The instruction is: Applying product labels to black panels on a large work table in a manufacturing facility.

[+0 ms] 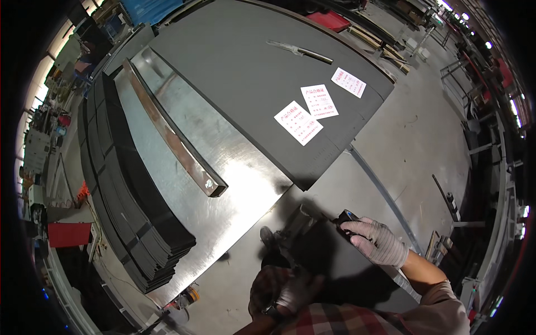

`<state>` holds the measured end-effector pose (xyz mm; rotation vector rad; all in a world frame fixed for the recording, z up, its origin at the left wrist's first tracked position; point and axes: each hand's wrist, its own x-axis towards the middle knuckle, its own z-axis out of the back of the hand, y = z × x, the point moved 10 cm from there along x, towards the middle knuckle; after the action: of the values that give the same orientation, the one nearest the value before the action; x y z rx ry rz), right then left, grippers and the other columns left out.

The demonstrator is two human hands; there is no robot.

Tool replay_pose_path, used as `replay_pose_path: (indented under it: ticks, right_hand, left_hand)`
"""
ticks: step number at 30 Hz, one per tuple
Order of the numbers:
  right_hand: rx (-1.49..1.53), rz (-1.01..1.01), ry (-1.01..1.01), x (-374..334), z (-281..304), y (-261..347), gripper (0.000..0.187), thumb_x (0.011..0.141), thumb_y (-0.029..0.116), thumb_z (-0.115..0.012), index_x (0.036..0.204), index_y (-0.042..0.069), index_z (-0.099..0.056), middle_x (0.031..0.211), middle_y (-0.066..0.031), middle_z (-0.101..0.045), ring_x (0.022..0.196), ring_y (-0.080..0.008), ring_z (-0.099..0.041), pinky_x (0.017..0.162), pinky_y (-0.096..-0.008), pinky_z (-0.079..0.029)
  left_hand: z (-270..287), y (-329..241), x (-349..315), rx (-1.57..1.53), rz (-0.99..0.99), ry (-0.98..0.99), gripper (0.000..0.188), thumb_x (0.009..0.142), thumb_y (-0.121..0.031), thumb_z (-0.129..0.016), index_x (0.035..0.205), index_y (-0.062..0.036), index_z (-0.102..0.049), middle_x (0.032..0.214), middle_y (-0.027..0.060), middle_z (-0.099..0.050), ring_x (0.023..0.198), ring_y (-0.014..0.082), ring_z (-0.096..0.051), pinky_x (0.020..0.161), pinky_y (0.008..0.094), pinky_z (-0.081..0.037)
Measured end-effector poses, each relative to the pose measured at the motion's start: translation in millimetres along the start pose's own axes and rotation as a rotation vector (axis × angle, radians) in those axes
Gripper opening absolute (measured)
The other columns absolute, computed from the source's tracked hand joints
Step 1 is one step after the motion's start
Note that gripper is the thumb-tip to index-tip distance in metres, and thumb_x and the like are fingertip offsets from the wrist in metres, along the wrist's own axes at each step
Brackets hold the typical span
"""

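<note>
My right hand (379, 241), in a pale glove, is closed round a small black object (347, 215) with a blue spot; its kind is unclear. That hand is over a dark grey surface (363, 279) beside the table's near corner. My left hand (298, 291), also gloved, is low and close to my body in shadow, a watch at its wrist. Its fingers are too dark to read. Ahead, a large dark grey sheet (234, 61) covers much of the metal table (245, 173). Three white printed cards (298, 123) and a knife-like tool (301, 51) lie on the sheet.
A rusty rectangular metal bar (173, 134) lies along the bare metal. Left of it is a strapped stack of long black strips (131, 206). A thin metal rail (385, 195) runs from the sheet's near edge across the floor. Racks (497, 167) line the right side.
</note>
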<state>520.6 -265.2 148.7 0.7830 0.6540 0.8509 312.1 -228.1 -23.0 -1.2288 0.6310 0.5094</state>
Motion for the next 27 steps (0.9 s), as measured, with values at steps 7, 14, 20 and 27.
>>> replay_pose_path:
  ticks: [7,14,20,27]
  right_hand:
    - [-0.216,0.056,0.038,-1,-2,14,0.038,0.086,0.015,-0.056,0.123,0.005,-0.055,0.1,-0.018,-0.06,0.09,-0.037,-0.059,0.08,-0.0423,-0.048]
    - [-0.248,0.293,0.425,-23,-44,63,0.047,0.085,0.015,-0.056,0.132,0.014,-0.048,0.109,-0.0184,-0.055,0.089,-0.0362,-0.061,0.075,-0.0463,-0.048]
    - [0.493,0.345,0.879,-9,-48,83,0.042,0.092,0.014,-0.054,0.133,0.014,-0.046,0.113,-0.0193,-0.059,0.088,-0.0333,-0.065,0.092,-0.0351,-0.046]
    - [-0.363,0.139,0.716,66,-86,-162,0.051,0.076,0.039,-0.074,0.118,0.014,-0.058,0.102,-0.0138,-0.064,0.098,-0.0273,-0.058,0.101,-0.0451,-0.033]
  left_hand:
    - [21,-20,4,0.327,-0.207,-0.07,0.054,0.095,-0.05,-0.042,0.107,0.0005,-0.056,0.092,0.026,-0.065,0.091,0.0436,-0.063,0.078,0.0488,-0.05]
    - [74,-126,-55,0.251,-0.492,-0.118,0.024,0.088,-0.033,-0.055,0.094,-0.0141,-0.069,0.089,0.0118,-0.066,0.091,0.0307,-0.064,0.082,0.0433,-0.048]
    - [66,-78,-72,-0.415,-0.466,0.168,0.009,0.084,-0.009,-0.06,0.081,-0.0046,-0.068,0.082,0.0117,-0.064,0.079,0.0307,-0.063,0.078,0.037,-0.051]
    - [54,59,51,-0.278,-0.218,-0.169,0.019,0.082,-0.017,-0.069,0.089,-0.0002,-0.065,0.102,0.0151,-0.063,0.085,0.0219,-0.062,0.072,0.033,-0.051]
